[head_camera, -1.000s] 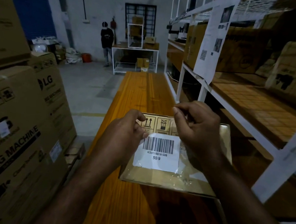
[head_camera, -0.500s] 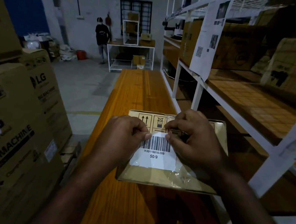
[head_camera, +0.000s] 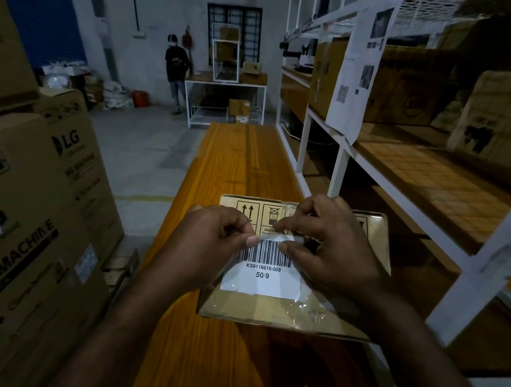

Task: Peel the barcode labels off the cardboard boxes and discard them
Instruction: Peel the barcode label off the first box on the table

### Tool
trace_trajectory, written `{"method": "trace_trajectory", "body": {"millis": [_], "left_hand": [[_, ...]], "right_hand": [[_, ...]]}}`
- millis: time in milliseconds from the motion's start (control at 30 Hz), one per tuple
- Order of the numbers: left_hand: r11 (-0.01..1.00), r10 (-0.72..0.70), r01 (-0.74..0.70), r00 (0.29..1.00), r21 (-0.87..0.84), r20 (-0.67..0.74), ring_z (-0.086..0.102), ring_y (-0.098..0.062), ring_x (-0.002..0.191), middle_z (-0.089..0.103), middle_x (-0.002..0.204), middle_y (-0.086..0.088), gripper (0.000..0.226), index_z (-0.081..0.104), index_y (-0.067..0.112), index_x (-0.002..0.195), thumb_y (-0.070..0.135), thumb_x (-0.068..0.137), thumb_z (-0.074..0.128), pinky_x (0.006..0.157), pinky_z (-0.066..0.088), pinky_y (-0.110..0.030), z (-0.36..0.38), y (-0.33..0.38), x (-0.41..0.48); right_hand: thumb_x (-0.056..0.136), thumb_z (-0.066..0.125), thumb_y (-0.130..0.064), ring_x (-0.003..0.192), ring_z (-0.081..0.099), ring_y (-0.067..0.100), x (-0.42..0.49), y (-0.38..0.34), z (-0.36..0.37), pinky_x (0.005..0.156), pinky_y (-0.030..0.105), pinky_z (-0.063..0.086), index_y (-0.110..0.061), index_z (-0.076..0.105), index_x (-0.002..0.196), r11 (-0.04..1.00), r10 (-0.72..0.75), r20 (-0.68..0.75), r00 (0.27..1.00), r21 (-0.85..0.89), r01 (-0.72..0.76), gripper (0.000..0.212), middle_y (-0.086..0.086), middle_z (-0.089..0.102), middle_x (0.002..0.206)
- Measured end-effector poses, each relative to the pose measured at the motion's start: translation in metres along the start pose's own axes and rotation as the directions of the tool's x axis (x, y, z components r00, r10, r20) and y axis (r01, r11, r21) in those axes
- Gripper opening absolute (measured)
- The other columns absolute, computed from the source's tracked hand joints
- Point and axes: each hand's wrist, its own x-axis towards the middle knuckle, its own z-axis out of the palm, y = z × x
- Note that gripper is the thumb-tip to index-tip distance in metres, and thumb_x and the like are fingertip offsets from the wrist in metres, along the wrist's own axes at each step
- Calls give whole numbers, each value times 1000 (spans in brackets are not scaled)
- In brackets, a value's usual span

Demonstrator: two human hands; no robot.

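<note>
A: Arms?
B: Bare forearms right down to the frame's lower edge.
A: Hands?
B: Bare left hand (head_camera: 209, 245), bare right hand (head_camera: 333, 248); short, rounded, neatly trimmed fingernails on thumbs and fingers.

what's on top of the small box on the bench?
A white barcode label under wrinkled clear tape, plus printed handling symbols near the far edge. The left hand and right hand pinch at the label's top edge, covering the box surface beneath them.

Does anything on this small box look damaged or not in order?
Yes. On the cardboard box, the clear tape over the barcode label is wrinkled and puckered near the label's lower right corner. Nothing else stands out.
</note>
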Motion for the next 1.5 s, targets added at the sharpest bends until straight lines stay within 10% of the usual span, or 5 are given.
{"method": "trace_trajectory", "body": {"millis": [200,567,867,967,1500], "left_hand": [[998,11,-10,1000,-55,29,62,3,87,69,88,10,13,65,26,78,27,90,67,56,49,-11,-4,1,-1],[956,80,-35,986,291,-144,45,-7,116,53,120,19,69,38,40,128,40,75,81,99,38,-34,14,23,-7],[909,142,-106,988,404,-61,47,-8,112,67,99,17,58,46,41,137,44,85,71,91,24,-37,16,30,10],[926,126,-107,992,361,-28,53,-7,109,70,92,20,54,53,40,133,44,83,72,93,28,-39,16,27,12],[944,162,-165,986,285,36,44,-3,108,59,85,27,16,60,44,74,40,87,69,100,23,-40,12,24,13]], "right_hand": [[80,69,-45,100,36,9,0,-7,2,80,39,50,-36,71,108,998,56,5,998,6,-56,29,-14,46,100],[82,72,-30,95,41,11,3,-16,10,78,36,39,-30,71,90,997,57,-70,996,-38,-60,9,-11,54,95],[86,57,-26,92,50,8,-10,-8,5,77,37,46,-29,66,113,983,47,-82,995,178,-32,28,-16,59,93],[84,58,-3,97,60,8,-11,-1,-2,77,35,55,-20,67,116,873,137,-119,983,484,-63,37,-11,63,102],[80,74,-22,117,48,7,-15,11,-12,86,20,49,-18,76,96,979,14,-15,1000,203,-10,16,-5,51,125]]}}
